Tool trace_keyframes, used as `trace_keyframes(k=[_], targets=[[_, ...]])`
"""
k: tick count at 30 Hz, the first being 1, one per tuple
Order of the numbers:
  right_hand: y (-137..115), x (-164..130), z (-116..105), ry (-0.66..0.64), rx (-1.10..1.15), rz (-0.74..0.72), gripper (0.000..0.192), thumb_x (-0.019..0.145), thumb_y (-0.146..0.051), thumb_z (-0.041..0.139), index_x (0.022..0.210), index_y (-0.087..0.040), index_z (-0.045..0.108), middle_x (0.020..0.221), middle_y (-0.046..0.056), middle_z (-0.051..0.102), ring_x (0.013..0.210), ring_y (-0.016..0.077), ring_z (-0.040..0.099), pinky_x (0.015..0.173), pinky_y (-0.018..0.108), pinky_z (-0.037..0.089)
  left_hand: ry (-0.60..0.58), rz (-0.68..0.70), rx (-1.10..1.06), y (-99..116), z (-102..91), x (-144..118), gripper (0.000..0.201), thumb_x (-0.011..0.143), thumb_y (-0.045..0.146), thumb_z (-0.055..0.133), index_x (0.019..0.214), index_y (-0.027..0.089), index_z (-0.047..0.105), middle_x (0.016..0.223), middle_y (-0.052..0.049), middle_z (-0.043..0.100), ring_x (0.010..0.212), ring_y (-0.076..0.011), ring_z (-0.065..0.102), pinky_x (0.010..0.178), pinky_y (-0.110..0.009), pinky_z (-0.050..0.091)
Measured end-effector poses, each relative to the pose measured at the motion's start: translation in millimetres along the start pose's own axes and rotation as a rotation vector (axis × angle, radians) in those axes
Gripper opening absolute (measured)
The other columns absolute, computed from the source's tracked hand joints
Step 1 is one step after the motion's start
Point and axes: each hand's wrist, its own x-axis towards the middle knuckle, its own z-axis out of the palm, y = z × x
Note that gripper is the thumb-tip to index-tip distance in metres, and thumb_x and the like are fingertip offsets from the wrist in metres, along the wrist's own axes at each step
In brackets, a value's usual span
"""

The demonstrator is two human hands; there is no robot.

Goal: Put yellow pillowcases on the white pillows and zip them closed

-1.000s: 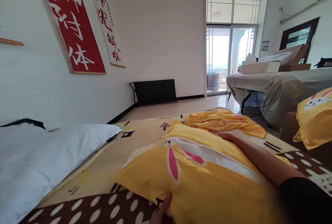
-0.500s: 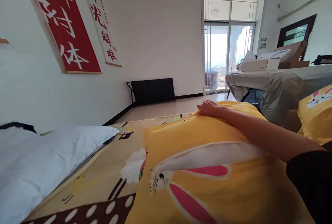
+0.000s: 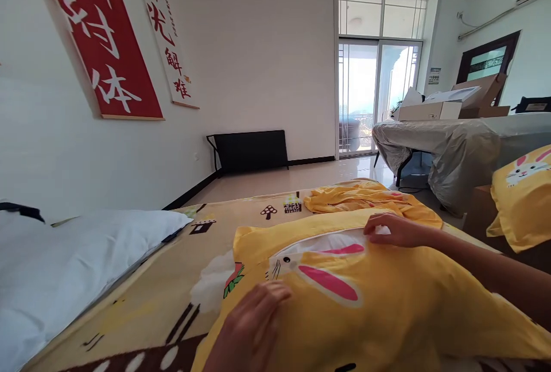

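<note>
A yellow pillowcase (image 3: pixel 379 309) printed with a white rabbit with pink ears lies in front of me, filled out by a pillow. White pillow (image 3: pixel 331 242) shows through the long opening near its far edge. At the right end of that opening, my right hand (image 3: pixel 394 229) is closed with thumb and fingers pinching the pillowcase, a bit of white at the fingertips. Nearer to me, my left hand (image 3: pixel 256 320) rests on the pillowcase's left part, fingers curled and pressed together on the fabric; its fingertips are partly hidden and slightly blurred.
A white pillow (image 3: pixel 99 268) lies at left on the patterned bedsheet (image 3: pixel 172 286). Crumpled yellow fabric (image 3: pixel 344 195) sits beyond the pillowcase. Another yellow rabbit pillow (image 3: pixel 525 194) is at right. Boxes (image 3: pixel 430 110) stand on a plastic-covered table (image 3: pixel 456 136). A black folded frame (image 3: pixel 252 151) leans against the wall.
My right hand has come back from the far edge to the opening. My left hand has entered from below. The pillowcase's far part has drawn back, uncovering the crumpled yellow fabric.
</note>
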Motion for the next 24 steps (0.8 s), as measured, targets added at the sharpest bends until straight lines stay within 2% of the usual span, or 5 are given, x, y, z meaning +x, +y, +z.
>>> trace_keyframes(k=[7,12,18,21,24], targets=[[39,-59,-15,-0.046,-0.052,0.162,0.039,0.072,-0.045,0.065,0.101,-0.019,0.063,0.102,0.007,0.062,0.094,0.0228,0.056,0.087,0.035,0.041,-0.066,0.044,0.314,-12,-2.9,81,0.033,0.091,0.040,0.036,0.100,0.021,0.062,0.105,-0.007,0.064,0.101,-0.0238,0.057,0.093,-0.042,0.044],[65,-72,-6,0.085,-0.014,0.143,0.022,0.076,-0.040,0.057,0.079,-0.019,0.061,0.094,0.007,0.061,0.089,0.0219,0.054,0.085,0.036,0.041,-0.128,0.045,0.296,-28,-9.7,74,0.037,0.089,0.050,0.037,0.075,0.020,0.052,0.086,-0.005,0.058,0.081,-0.0196,0.054,0.079,-0.035,0.046],[84,-70,4,0.363,0.197,0.127,0.037,0.082,-0.054,0.050,0.075,-0.018,0.057,0.080,0.004,0.059,0.080,0.0199,0.052,0.076,0.032,0.041,-0.089,0.032,0.264,-48,-25.2,63,0.029,0.088,0.045,0.039,0.089,0.021,0.055,0.122,-0.008,0.053,0.113,-0.0238,0.048,0.097,-0.036,0.039],[84,-62,-1,0.382,0.319,0.109,0.038,0.082,-0.056,0.049,0.072,-0.019,0.052,0.071,0.001,0.053,0.070,0.0167,0.048,0.065,0.028,0.040,-0.019,-0.037,0.181,-45,-34.6,71,0.034,0.090,0.047,0.034,0.103,0.022,0.054,0.109,-0.007,0.061,0.101,-0.0217,0.056,0.089,-0.033,0.044],[80,-51,-6,0.403,0.234,0.076,0.039,0.086,-0.055,0.042,0.071,-0.020,0.048,0.071,0.001,0.053,0.067,0.0157,0.046,0.062,0.028,0.039,0.120,-0.088,0.187,-42,-38.9,82,0.036,0.090,0.051,0.029,0.089,0.022,0.051,0.086,-0.003,0.063,0.084,-0.0198,0.059,0.078,-0.031,0.046]])
